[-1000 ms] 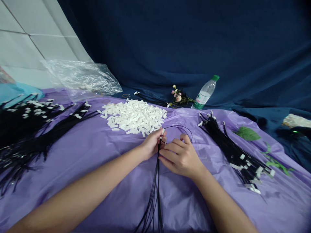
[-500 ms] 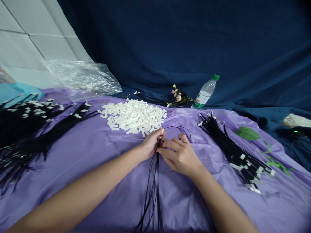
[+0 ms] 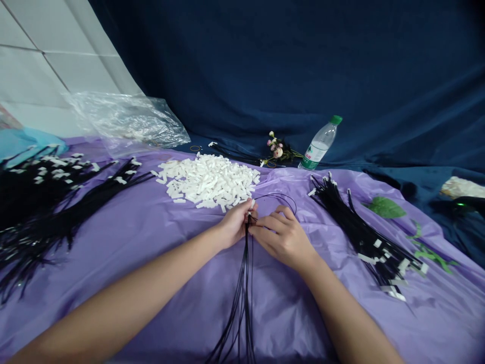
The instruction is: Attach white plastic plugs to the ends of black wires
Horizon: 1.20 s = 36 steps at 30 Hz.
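Observation:
My left hand [image 3: 235, 222] is closed on the top of a small bunch of black cords [image 3: 244, 283], with a white piece [image 3: 252, 202] at its fingertips. The cords hang down over the purple cloth [image 3: 182, 298]. My right hand [image 3: 279, 235] is beside it, its fingertips pinched together at the cords just below the left fingers. A thin black loop [image 3: 293, 201] of cord arcs out above the right hand. Just beyond the left hand lies a heap of small white pieces [image 3: 212, 179].
Black cord bundles with white ends lie at the left [image 3: 87, 202] and right [image 3: 352, 227]. Behind are a clear plastic bag [image 3: 132, 121], small artificial flowers [image 3: 278, 149] and a green-capped bottle [image 3: 320, 144]. Green leaves [image 3: 386, 207] lie at the right.
The right hand's fingers have drawn closer together and shifted slightly right. The hanging cords have gathered closer together, and the thin loop has changed shape a little.

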Each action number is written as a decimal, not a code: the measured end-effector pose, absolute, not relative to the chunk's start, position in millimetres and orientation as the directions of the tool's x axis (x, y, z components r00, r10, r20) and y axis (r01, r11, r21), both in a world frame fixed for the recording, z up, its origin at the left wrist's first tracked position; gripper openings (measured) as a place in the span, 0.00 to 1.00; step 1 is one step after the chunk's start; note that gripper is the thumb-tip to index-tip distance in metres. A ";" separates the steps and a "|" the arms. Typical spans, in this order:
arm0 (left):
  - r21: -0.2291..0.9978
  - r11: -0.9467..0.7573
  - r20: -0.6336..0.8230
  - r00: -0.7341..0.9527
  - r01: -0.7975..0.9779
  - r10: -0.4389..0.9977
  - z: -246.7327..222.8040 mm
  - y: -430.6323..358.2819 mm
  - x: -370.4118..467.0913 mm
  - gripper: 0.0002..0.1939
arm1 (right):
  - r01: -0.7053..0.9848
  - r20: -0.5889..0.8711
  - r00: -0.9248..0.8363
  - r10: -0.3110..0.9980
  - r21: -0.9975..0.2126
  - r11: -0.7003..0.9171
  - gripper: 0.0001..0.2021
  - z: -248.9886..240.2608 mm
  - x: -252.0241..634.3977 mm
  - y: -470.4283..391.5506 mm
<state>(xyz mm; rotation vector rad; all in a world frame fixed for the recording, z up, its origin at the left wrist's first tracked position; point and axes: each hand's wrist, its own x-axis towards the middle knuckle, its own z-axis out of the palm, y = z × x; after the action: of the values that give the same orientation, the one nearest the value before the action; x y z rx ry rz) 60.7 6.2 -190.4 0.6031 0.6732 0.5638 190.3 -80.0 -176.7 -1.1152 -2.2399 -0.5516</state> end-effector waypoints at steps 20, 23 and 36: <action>0.718 0.670 -0.426 0.642 -0.188 0.637 -187.0 5.3 61.6 0.16 | -0.076 0.315 0.583 0.749 -0.897 0.436 0.09 -170.4 224.6 -65.3; 0.722 0.669 -0.429 0.645 -0.176 0.633 -185.4 4.0 60.9 0.16 | -0.250 0.191 0.696 0.692 -0.839 0.483 0.12 -161.1 238.8 -68.8; 0.772 0.618 -0.410 0.629 -0.147 0.661 -189.7 3.0 61.7 0.13 | -0.250 0.166 0.607 0.777 -0.889 0.384 0.09 -146.1 231.4 -83.9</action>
<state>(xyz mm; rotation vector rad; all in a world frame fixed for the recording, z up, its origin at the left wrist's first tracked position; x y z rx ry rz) 61.7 3.0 -189.7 0.7691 0.7535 0.5190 231.4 -83.9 -146.1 -0.9645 -0.6397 0.7139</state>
